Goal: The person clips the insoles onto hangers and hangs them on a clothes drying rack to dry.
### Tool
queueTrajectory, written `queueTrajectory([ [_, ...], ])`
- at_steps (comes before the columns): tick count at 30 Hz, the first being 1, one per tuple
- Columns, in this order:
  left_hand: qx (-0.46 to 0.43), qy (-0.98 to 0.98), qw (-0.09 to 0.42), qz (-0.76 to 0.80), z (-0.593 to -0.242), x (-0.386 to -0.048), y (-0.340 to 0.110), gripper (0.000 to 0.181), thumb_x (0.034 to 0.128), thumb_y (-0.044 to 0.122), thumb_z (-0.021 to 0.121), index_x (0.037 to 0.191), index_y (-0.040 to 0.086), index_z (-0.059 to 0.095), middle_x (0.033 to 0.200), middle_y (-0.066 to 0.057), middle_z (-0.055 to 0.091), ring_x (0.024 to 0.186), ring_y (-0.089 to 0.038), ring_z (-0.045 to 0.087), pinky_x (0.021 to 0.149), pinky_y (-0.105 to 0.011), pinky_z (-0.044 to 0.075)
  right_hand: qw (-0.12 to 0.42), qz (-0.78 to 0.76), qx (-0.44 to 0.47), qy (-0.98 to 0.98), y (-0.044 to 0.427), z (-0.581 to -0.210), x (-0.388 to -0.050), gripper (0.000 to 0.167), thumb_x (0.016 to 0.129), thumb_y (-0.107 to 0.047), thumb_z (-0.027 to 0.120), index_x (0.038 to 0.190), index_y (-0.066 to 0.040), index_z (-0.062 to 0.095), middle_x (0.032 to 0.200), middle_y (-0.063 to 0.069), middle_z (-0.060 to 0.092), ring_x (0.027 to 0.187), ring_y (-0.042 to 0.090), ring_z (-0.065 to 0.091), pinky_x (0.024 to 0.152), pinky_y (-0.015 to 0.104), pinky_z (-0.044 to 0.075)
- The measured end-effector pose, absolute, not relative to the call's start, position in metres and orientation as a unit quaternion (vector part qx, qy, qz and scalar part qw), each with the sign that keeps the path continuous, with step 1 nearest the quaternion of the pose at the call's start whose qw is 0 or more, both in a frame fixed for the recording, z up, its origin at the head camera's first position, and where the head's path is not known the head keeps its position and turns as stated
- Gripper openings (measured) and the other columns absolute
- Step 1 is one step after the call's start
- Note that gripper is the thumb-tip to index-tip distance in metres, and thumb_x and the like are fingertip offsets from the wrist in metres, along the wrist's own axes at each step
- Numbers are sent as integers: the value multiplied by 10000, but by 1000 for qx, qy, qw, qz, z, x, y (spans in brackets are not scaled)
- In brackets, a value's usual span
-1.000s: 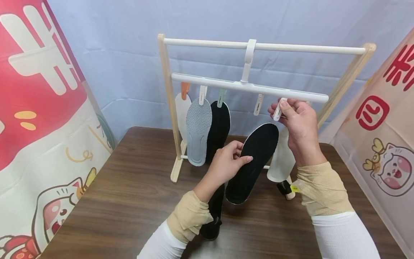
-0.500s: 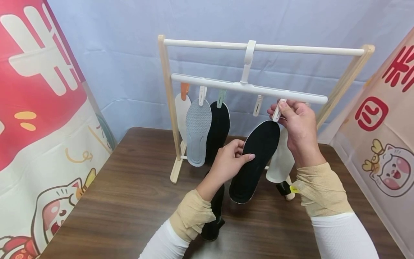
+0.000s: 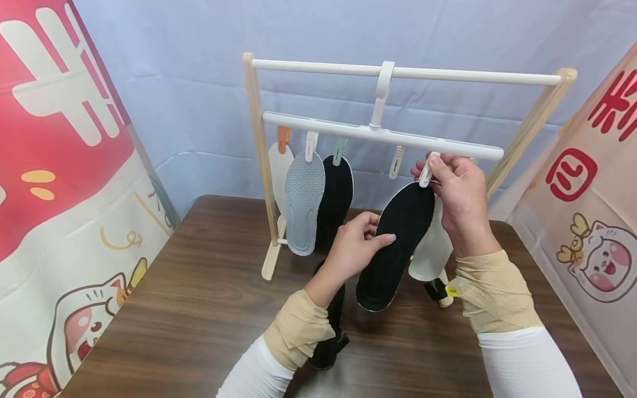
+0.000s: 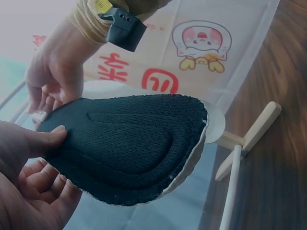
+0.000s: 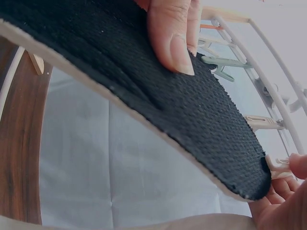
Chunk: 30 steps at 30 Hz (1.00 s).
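My left hand (image 3: 355,246) pinches a black insole (image 3: 398,243) with a pale edge, thumb on its dark face and fingers behind. The insole is tilted, its upper end toward the right. My right hand (image 3: 463,193) pinches a white clothespin (image 3: 427,170) under the hanger's white bar (image 3: 338,127). In the right wrist view, the insole's tip (image 5: 259,184) meets the mouth of this clothespin (image 5: 279,167); whether it sits between the jaws I cannot tell. Behind the insole hangs a pale insole (image 3: 432,254), its top hidden by my right hand.
Left on the hanger, a white insole (image 3: 281,177), a grey insole (image 3: 304,204) and a black insole (image 3: 337,193) hang from clothespins. Another white clothespin (image 3: 396,162) holds nothing. A wooden rack (image 3: 254,99) bears the hanger. A dark elongated item (image 3: 324,354) lies under my left forearm.
My left hand has moved the black insole up and to the right, bringing its upper end to the white clothespin. My right hand has stayed nearly still.
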<state>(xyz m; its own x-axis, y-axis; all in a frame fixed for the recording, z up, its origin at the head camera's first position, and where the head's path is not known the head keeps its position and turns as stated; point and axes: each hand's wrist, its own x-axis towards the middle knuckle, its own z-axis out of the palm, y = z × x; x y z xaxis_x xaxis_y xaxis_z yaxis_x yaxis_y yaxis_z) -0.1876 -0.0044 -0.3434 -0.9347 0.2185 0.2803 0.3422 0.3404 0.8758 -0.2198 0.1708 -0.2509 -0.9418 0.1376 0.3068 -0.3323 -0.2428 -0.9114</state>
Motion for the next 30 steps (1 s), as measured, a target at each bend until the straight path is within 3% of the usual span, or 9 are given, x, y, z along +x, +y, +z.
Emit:
queueTrajectory([
  [30, -162, -804, 58, -569, -338, -191, 2, 299, 907, 238, 785, 1138, 83, 675, 924, 4, 761, 768, -55, 578, 681, -191, 471, 150, 781, 77, -602, 172, -254, -221, 194, 991, -115, 653, 1087, 34, 575, 811, 22, 757, 788, 114, 737, 742, 179, 537],
])
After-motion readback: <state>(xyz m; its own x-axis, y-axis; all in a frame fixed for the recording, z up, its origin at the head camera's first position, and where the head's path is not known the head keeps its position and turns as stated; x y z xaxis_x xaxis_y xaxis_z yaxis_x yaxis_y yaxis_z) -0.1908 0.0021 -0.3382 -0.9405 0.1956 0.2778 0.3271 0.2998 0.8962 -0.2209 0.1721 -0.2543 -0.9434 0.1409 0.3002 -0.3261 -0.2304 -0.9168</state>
